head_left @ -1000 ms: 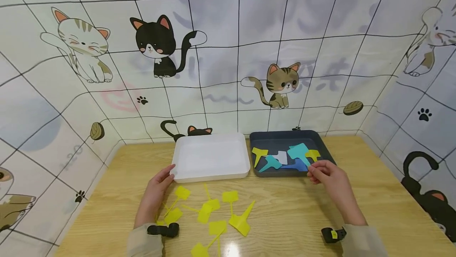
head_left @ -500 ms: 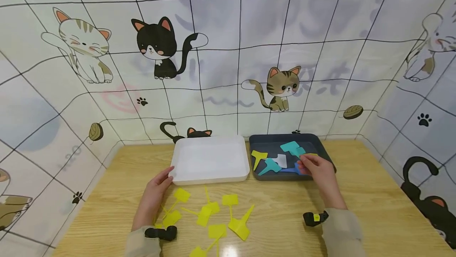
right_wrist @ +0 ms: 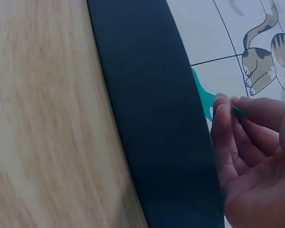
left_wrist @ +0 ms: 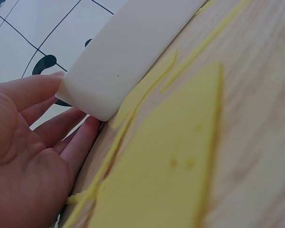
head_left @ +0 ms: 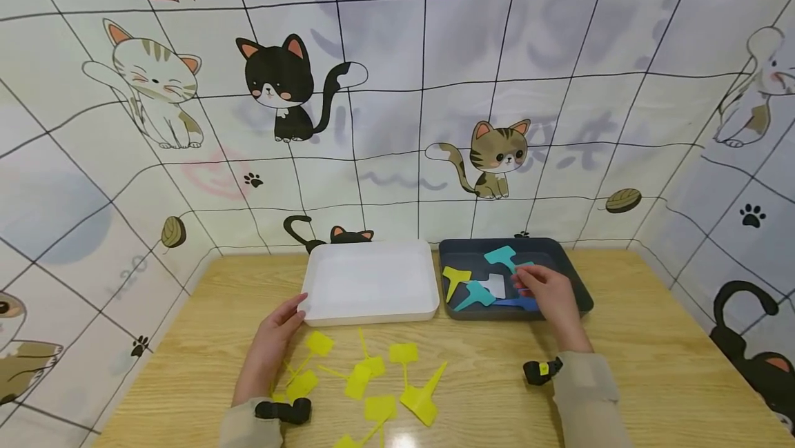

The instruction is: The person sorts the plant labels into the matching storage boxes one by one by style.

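Pinching one teal tag (head_left: pixel 500 256) over one dark tray (head_left: pixel 546 255): right hand (head_left: pixel 551 296). Left hand (head_left: pixel 273 336), fingers relaxed, touches one white tray (head_left: pixel 373 282) corner. Table (head_left: pixel 484 379): at least eight yellow tags (head_left: pixel 421 405). Dark tray: one white tag (head_left: pixel 497 285), one blue tag (head_left: pixel 517 304).

cat-print walls (head_left: pixel 385 123) round this table (head_left: pixel 484 379) make a booth.

The head view is bright and evenly lit; glare whitens the table (head_left: pixel 484 379) at bottom centre. Both wrist views are dimmer. The large yellow tag (left_wrist: pixel 168 152) at lower centre of the left wrist view is soft-focused. A soft shadow lies along the bottom of the right wrist view.
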A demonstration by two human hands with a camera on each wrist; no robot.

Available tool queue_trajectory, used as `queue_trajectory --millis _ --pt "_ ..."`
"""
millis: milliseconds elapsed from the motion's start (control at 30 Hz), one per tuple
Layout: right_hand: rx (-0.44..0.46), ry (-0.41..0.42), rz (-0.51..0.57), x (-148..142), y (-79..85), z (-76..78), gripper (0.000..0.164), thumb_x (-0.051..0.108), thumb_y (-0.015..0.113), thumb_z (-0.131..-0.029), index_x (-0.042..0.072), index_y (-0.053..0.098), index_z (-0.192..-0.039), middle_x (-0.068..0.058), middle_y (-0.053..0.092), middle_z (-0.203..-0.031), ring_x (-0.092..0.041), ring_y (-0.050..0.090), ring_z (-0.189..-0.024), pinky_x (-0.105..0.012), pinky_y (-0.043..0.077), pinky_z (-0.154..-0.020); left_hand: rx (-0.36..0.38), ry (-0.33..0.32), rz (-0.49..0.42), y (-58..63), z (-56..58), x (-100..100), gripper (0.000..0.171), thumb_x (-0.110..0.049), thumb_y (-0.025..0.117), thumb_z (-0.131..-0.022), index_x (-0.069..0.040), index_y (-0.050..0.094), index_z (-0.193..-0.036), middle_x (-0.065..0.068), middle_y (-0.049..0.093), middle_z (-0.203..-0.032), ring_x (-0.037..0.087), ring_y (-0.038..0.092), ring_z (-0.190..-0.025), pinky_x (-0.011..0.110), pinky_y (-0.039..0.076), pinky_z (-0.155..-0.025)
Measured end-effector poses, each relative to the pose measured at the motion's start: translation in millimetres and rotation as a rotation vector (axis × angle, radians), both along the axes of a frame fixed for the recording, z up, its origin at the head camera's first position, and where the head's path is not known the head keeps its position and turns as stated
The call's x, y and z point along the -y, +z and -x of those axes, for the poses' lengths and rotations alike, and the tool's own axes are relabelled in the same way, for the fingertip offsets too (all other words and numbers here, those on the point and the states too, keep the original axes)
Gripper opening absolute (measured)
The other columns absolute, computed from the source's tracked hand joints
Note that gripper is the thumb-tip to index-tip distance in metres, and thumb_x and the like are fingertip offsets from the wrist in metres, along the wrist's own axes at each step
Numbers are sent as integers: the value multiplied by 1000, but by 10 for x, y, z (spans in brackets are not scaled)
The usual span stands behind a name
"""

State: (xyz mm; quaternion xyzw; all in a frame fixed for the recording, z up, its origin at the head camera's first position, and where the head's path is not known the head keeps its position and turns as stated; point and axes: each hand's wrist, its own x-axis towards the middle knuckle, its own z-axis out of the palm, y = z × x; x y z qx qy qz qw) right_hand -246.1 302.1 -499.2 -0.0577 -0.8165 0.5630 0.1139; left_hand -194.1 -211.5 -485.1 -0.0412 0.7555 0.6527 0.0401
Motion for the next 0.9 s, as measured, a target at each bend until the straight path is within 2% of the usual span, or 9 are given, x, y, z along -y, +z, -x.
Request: queue_trajectory --millis 133,367,533,767,900 --pt "22 -2 -26 19 0 8 55 57 52 -80 10 62 -109 -6 64 -96 -17 61 -80 -15 48 -57 -1 7 11 -3 -8 -3 40 -31 51 -90 -24 47 -129 -3 35 -138 11 31 -125 31 27 -102" --pt "51 -57 -225 2 -150 101 47 57 47 -82 22 62 -110 4 63 -93 -9 59 -78 -21 50 -62 11 11 19 -2 -9 -3 39 -31 51 -91 -26 47 -129 -3 35 -138 11 33 -124 28 29 -100" --pt "32 -47 -248 -13 -175 111 47 57 43 -83 23 60 -111 6 63 -93 -9 59 -78 -25 52 -63 6 10 8 -8 6 -2 39 -30 51 -91 -25 48 -129 -3 36 -137 12 36 -122 24 32 -97" --pt "15 -45 -303 5 -165 85 43 57 45 -83 23 62 -104 7 63 -85 -7 60 -71 -23 51 -60 18 9 4 4 1 -19 39 -31 51 -91 -26 47 -129 -4 34 -138 11 35 -123 29 28 -101" --pt "29 -59 -283 -10 -201 102 44 59 45 -82 25 62 -103 7 63 -86 -8 60 -72 -25 51 -61 16 8 -7 5 2 -23 39 -30 51 -91 -24 47 -129 -3 33 -139 13 34 -123 31 28 -102"
